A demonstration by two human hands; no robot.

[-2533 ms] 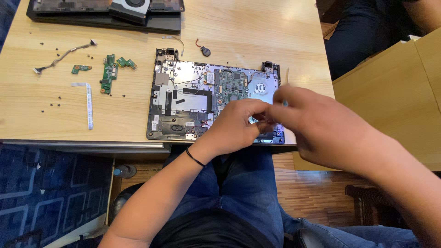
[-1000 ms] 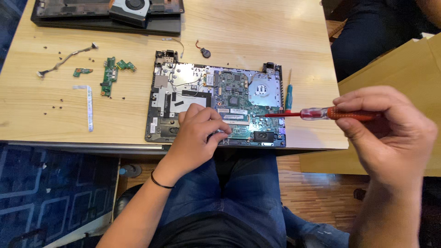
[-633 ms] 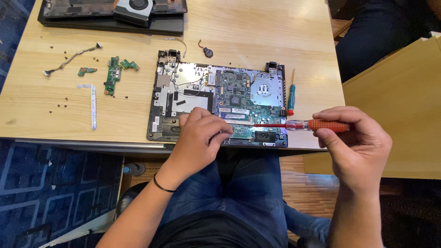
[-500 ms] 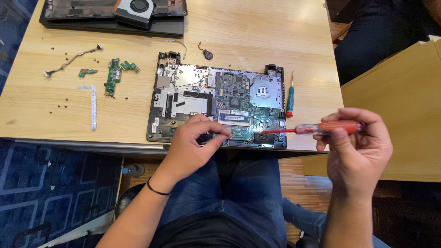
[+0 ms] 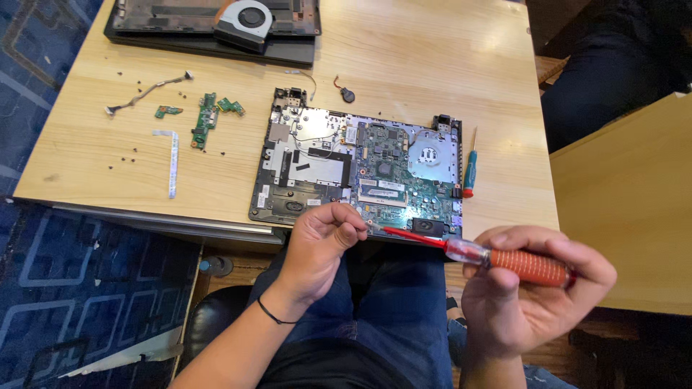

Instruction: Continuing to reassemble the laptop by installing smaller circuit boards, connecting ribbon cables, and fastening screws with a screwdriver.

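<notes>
Red screwdriver (image 5: 476,253) held over the near edge of the table (image 5: 404,57), tip at the left hand's fingers.

Screwdriver: thin red shaft, clear collar, orange-red ribbed grip, lying approx. level, tip pointing left, just off the front edge of the opened laptop base (image 5: 360,169). Laptop base sits at the table's near edge, right of centre: green board, silver heat plate, black frame exposed. Right hand (image 5: 530,288) is off the table's near-right corner, palm toward the camera, fingers curled shut round the grip. Left hand (image 5: 321,241) comes up from below w/ wrist bent, black band on wrist, fingers pinched closed at the shaft tip; can't tell if sth. small is between them. Blue screwdriver (image 5: 469,167) lies by the base's right edge.
</notes>
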